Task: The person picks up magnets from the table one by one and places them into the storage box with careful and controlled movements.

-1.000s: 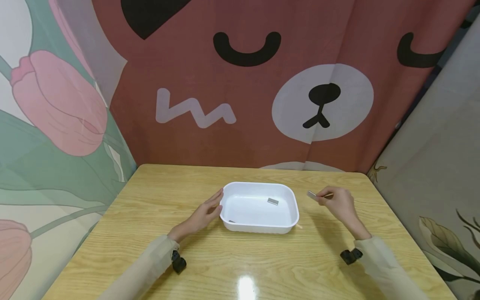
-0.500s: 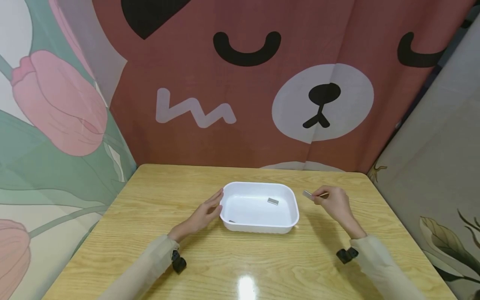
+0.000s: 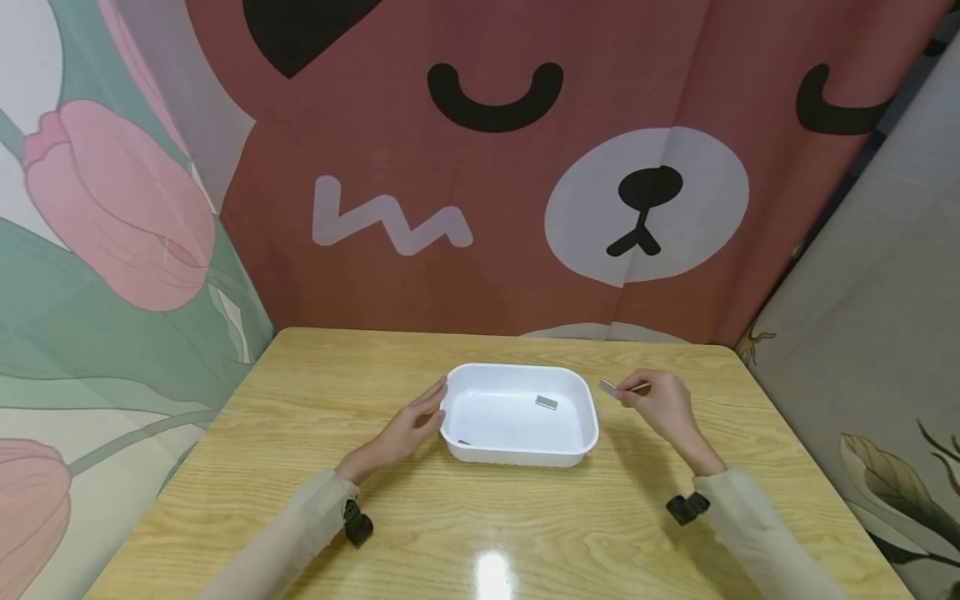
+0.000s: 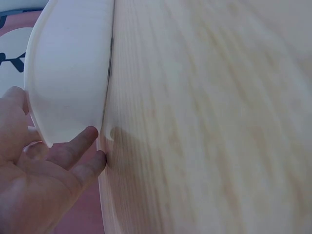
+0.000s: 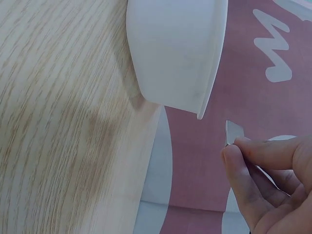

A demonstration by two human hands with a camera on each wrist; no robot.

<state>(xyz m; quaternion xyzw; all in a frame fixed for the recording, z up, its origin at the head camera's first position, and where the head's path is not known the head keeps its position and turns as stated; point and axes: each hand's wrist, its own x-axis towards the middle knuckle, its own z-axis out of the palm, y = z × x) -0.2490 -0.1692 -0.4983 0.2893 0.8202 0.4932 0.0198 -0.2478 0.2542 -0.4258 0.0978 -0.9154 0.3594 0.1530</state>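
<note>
A white rectangular plastic basin (image 3: 519,457) sits on the wooden table. My left hand (image 3: 405,425) rests its fairly straight fingers against the basin's left end; the left wrist view has fingertips (image 4: 88,134) at its outer wall. Right of the basin, raised above the table, my right hand (image 3: 663,403) pinches a small flat silvery metal piece (image 3: 609,388) between thumb and finger. In the right wrist view that thin rectangular piece (image 5: 234,132) sticks out past the fingertips, apart from the basin. A similar silvery piece (image 3: 546,402) lies inside the basin. Another small dark bit (image 3: 464,442) shows at its front left, mostly hidden.
The light wooden table (image 3: 450,525) reaches back to a red-brown curtain (image 3: 375,283) with a bear print. Patterned curtains hang at the left (image 3: 120,250) and right (image 3: 885,333). Each wrist carries a small black camera.
My right hand has moved a little left toward the basin, carrying the silvery piece. The left hand and basin stay in place.
</note>
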